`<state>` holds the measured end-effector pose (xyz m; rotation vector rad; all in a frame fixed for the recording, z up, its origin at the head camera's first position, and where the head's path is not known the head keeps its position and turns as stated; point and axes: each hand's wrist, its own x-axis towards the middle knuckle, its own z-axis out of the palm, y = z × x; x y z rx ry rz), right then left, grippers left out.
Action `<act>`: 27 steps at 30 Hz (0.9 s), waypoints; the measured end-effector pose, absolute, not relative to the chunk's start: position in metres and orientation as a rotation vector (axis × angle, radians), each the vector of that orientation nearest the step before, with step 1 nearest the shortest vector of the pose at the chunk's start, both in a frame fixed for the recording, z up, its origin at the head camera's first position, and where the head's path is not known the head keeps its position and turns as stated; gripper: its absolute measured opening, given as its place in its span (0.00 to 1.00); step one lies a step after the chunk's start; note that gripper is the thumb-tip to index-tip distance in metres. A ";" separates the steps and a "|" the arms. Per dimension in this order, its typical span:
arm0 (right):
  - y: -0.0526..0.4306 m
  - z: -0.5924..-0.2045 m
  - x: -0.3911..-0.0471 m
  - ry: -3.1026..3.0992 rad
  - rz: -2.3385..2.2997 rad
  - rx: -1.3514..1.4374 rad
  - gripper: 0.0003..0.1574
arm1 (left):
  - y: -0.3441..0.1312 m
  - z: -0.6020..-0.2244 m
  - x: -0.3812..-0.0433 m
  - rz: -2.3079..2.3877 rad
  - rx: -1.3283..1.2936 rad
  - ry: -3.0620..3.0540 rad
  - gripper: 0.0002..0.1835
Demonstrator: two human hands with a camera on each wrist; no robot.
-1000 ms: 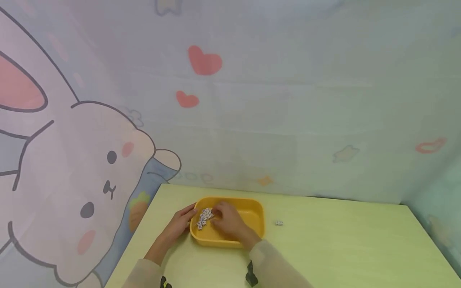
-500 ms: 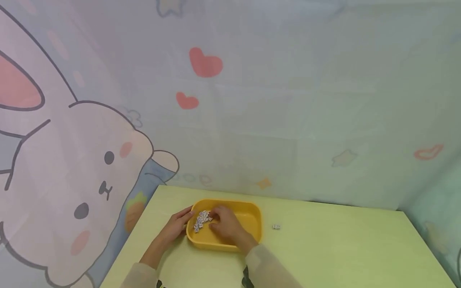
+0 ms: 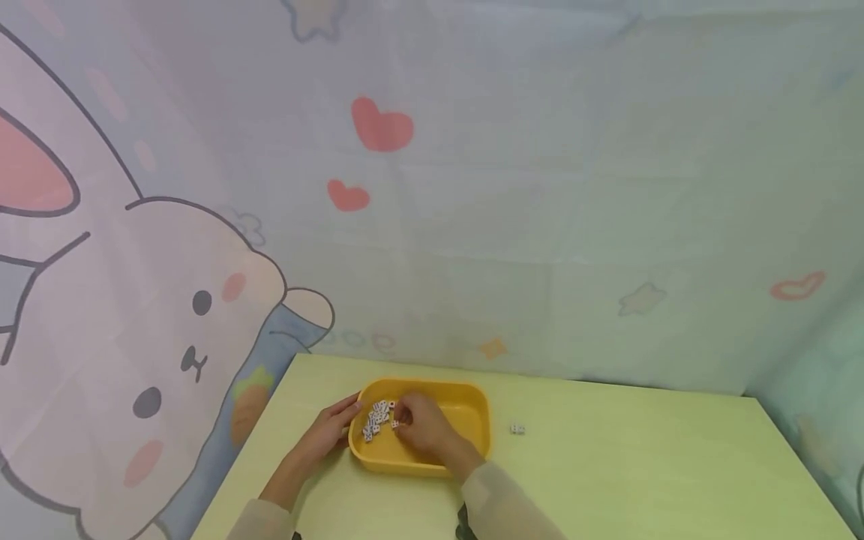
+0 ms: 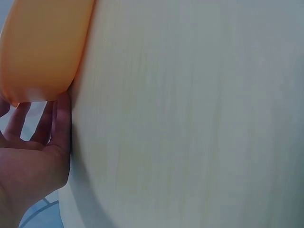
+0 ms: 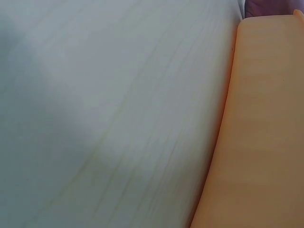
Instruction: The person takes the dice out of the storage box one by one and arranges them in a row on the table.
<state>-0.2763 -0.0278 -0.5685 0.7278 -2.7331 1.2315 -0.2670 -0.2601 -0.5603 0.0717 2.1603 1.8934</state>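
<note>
A yellow tray (image 3: 466, 409) sits on the table, with several white dice (image 3: 376, 420) bunched toward its left end. My left hand (image 3: 325, 433) holds the tray's left end, thumb up at the rim and fingers against the outer wall. In the left wrist view those fingers (image 4: 59, 126) lie under the tray's end. Inside the tray, my right hand (image 3: 427, 429) is bent over the dice, and one die (image 3: 395, 424) shows between its thumb and index fingertip, a little apart from the bunch. In the right wrist view, the tray's long side (image 5: 266, 118) shows but the right hand does not.
Two dice (image 3: 517, 429) lie side by side on the pale green table (image 3: 628, 465), right of the tray. A cloth backdrop (image 3: 486, 247) with a rabbit print hangs behind the table's far edge.
The right hand's fingertips have closed in beside the dice, and a die now shows at them, drawn off from the bunch. The left hand keeps its hold; the view has shifted slightly.
</note>
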 end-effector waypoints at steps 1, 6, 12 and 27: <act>-0.028 -0.569 -0.276 -2.739 1.243 0.722 0.09 | -0.260 -0.561 -0.266 1.892 0.072 2.159 0.34; -0.028 -0.570 -0.277 -2.763 1.249 0.708 0.08 | -0.260 -0.560 -0.266 1.908 0.075 2.150 0.33; -0.027 -0.567 -0.279 -2.778 1.213 0.709 0.08 | -0.259 -0.560 -0.267 1.911 0.087 2.159 0.34; -0.025 -0.561 -0.278 -2.748 1.223 0.749 0.10 | -0.259 -0.559 -0.268 1.901 0.099 2.156 0.34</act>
